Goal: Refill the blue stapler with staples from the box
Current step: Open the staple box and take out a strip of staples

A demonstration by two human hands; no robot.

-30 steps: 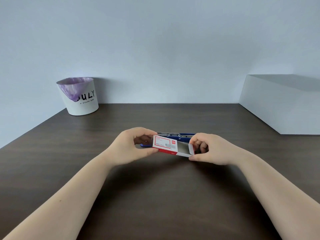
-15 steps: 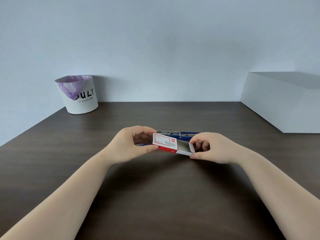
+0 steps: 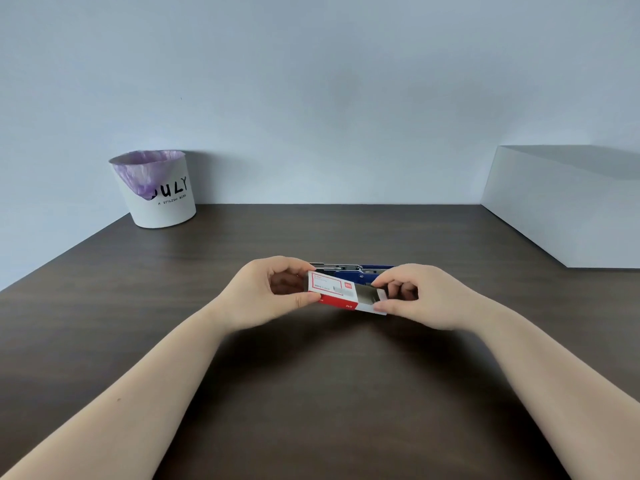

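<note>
A small red and white staple box is held just above the dark table, between both hands. My left hand grips its outer sleeve at the left end. My right hand pinches the inner white tray, which is slid partly out to the right and shows a grey inside. The blue stapler lies on the table right behind the box, mostly hidden by box and hands; its metal top rail shows.
A white bin with a purple liner stands at the back left of the dark wooden table. A large white box sits at the back right against the wall.
My right hand has drawn the inner tray a little further out of the sleeve to the right. The view has shifted slightly; both hands stay at the same spot.
</note>
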